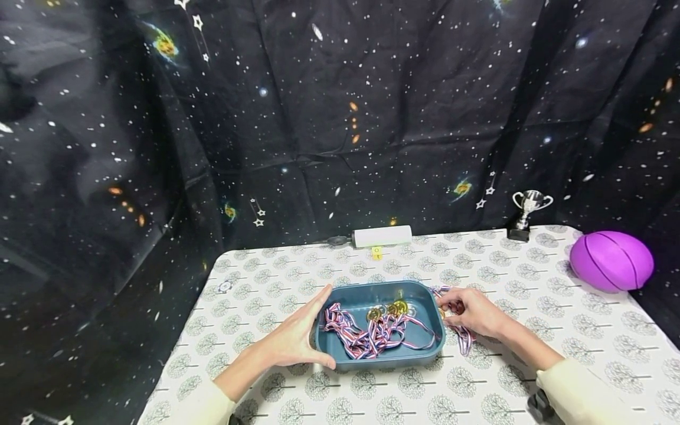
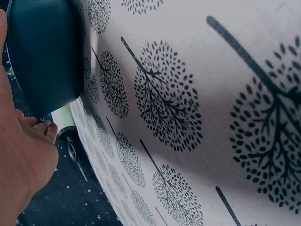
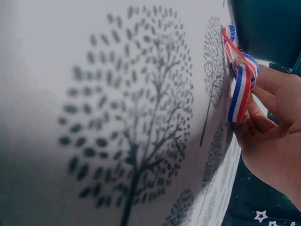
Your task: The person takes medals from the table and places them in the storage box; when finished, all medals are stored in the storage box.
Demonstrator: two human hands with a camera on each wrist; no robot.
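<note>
Blue tray [image 1: 425, 353] braced at its left end by straight fingers of left hand [image 1: 294, 339], long axis left-right, medal ribbon [image 1: 463, 336] pinched beside the tray's right end by curled right hand [image 1: 470, 311].

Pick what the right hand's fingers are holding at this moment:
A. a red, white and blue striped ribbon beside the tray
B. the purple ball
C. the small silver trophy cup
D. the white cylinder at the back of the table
A: the right hand pinches a striped ribbon on the tablecloth just outside the blue tray, while trophy and ball sit untouched far off.
</note>
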